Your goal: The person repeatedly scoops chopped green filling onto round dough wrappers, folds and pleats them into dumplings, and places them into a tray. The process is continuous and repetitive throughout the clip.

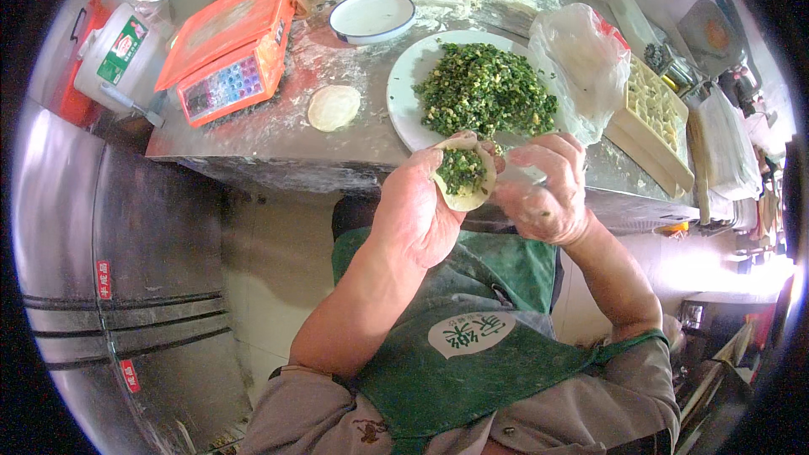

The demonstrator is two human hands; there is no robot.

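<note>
My left hand (414, 208) cups a round dough wrapper (468, 201) with chopped green filling (461, 170) in its middle. Close to its right side is my right hand (548, 193), its fingers bent; it is blurred, and whether it grips a tool or touches the wrapper's edge cannot be told. Just beyond both hands lies a large white plate (404, 85) heaped with chopped greens and small pale bits (486, 88). One flat dough round (334, 108) rests on the floury worktop (284, 139), left of the plate.
An orange digital scale (221, 44) and a white tub (120, 50) stand at the left. Behind the dough round is a blue-rimmed enamel dish (371, 16). A clear plastic bag (578, 63) overlaps the plate's right side, beside a tray (654, 114) of small pale pieces.
</note>
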